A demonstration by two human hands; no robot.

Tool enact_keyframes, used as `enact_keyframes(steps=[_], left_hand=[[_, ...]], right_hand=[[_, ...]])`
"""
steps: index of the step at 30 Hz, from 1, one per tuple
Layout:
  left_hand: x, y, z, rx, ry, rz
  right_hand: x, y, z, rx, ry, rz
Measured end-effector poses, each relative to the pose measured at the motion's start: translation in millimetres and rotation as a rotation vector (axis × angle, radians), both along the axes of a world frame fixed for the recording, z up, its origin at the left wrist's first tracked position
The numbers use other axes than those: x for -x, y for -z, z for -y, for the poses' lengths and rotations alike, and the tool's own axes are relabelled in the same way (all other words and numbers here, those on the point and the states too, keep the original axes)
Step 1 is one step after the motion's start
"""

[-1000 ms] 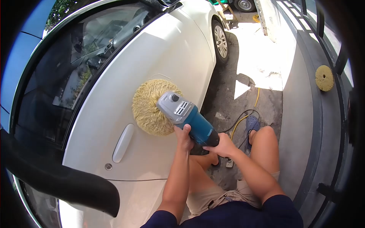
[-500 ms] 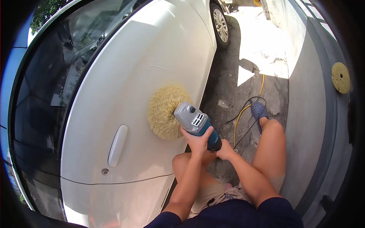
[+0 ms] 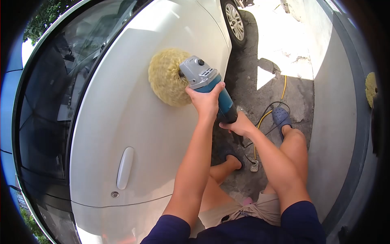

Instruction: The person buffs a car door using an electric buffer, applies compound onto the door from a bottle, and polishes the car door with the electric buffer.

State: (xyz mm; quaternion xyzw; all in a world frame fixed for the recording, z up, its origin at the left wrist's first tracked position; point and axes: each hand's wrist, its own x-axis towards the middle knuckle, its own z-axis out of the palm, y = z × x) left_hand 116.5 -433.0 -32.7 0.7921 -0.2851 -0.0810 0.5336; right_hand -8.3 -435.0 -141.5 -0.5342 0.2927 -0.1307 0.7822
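The fingers of my left hand [image 3: 206,101] grip the teal body of the polisher [image 3: 224,99] and those of my right hand [image 3: 240,124] wrap its black rear end. Toward eleven o'clock, its blurred woolly pad [image 3: 167,79] looks to be spinning against the white car door [image 3: 134,110]; I take this as buffing under way. The next pass seems to call for a flat pad and even pressure. The door handle [image 3: 125,168] lies at seven o'clock from the pad, the socket [image 3: 254,166] at five from my right hand. I can read no brand or label.
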Motion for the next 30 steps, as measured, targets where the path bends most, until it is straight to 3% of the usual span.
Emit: enact_keyframes(steps=[3,9,17,22,27,30], left_hand=[[2,-6,-9,-0.068,-0.019,0.011],[24,-14,-108,0.109,-0.026,0.054],[51,27,-215,0.271,-0.004,0.091],[38,20,-145,0.196,0.009,0.022],[-5,-2,-7,0.085,0.061,0.001],[-21,-20,76,-0.095,0.040,-0.011]], right_hand=[[-9,10,-8,-0.014,-0.039,0.041],[-10,26,-61,0.255,-0.067,0.205],[17,55,-131,0.336,-0.123,0.132],[10,49,-90,0.265,-0.032,0.062],[-13,14,4,0.150,0.076,-0.074],[-33,4,61,-0.088,0.102,0.010]])
